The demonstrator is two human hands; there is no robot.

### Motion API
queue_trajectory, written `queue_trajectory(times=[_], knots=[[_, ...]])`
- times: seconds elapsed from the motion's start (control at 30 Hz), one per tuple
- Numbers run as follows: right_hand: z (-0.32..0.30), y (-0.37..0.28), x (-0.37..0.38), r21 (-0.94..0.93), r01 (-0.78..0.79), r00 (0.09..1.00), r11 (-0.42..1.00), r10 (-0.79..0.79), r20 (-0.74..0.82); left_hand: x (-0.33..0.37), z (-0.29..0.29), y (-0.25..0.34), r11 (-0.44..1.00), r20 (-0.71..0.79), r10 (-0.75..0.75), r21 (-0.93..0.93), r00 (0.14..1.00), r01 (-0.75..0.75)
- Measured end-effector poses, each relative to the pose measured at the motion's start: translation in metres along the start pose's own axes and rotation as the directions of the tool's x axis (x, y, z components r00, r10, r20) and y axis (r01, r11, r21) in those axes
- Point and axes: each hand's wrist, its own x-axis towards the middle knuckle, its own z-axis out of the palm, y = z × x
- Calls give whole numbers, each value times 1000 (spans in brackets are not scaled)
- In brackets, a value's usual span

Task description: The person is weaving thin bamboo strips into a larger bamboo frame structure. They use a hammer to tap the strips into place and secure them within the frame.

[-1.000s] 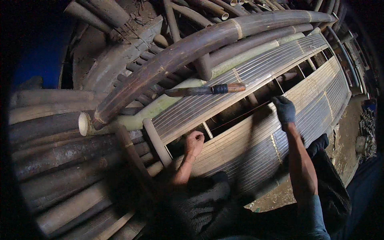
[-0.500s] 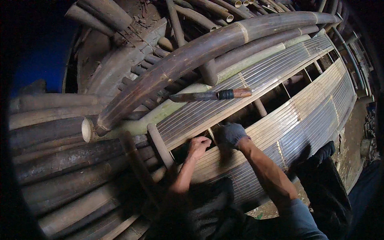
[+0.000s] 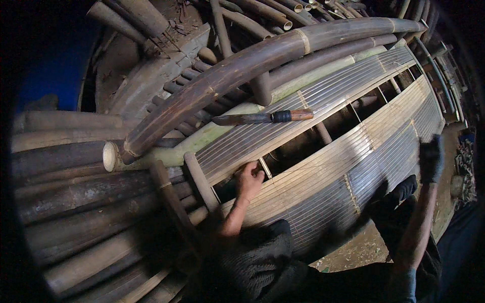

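A bamboo slat panel [image 3: 323, 189] lies in front of me, with a long open gap between its two bands of slats. My bare left hand [image 3: 250, 180] is at the near-left end of this gap, beside a thin pale crosspiece [image 3: 265, 167]. Its fingers are curled together, and whatever they pinch is too small to make out. Out past the panel's right edge, my right hand [image 3: 431, 157] is raised in a dark glove. Its fingers look closed, their contents unclear. A knife [image 3: 268, 117] with a wooden handle and black wrapping rests on the far slats, touched by neither hand.
A thick curved bamboo pole [image 3: 222, 83] arches along the panel's far side, above a green bamboo pole [image 3: 202, 141]. Dark bamboo poles [image 3: 76, 187] lie stacked at left. Cut bamboo lengths [image 3: 268, 17] are piled at the back. A short upright post [image 3: 201, 181] stands at the panel's left end.
My gloved right hand has swung away from the gap, out to the right beyond the panel. My left hand has stayed by the crosspiece, with its fingers drawn slightly upward.
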Motion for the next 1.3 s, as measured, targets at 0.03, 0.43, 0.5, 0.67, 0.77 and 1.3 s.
queue_trajectory(times=[0.03, 0.43, 0.5, 0.67, 0.77, 1.3], knots=[[-33, -18, 9, 140, 131, 982, 981, -109, -155, -5, 10, 3, 930, -80, 275, 274, 958, -245], [107, 201, -58, -783, 557, 533, 277, 605, 592, -104, 32, 66, 792, 264, 611, -208, 746, -575], [184, 250, -124, -637, 609, 161, 474, 712, 684, -107, 22, 69, 642, 177, 765, -133, 620, -755], [222, 220, -127, -532, 480, 627, 698, 152, 764, -59, -5, 36, 883, -122, 275, -360, 954, -301], [202, 168, -94, -536, -384, 741, 752, 597, 307, -7, -13, -2, 798, 50, -332, -518, 942, 309], [195, 108, -80, 110, -441, 853, 891, 377, 361, 8, 10, -33, 937, 487, -348, 159, 801, 310]])
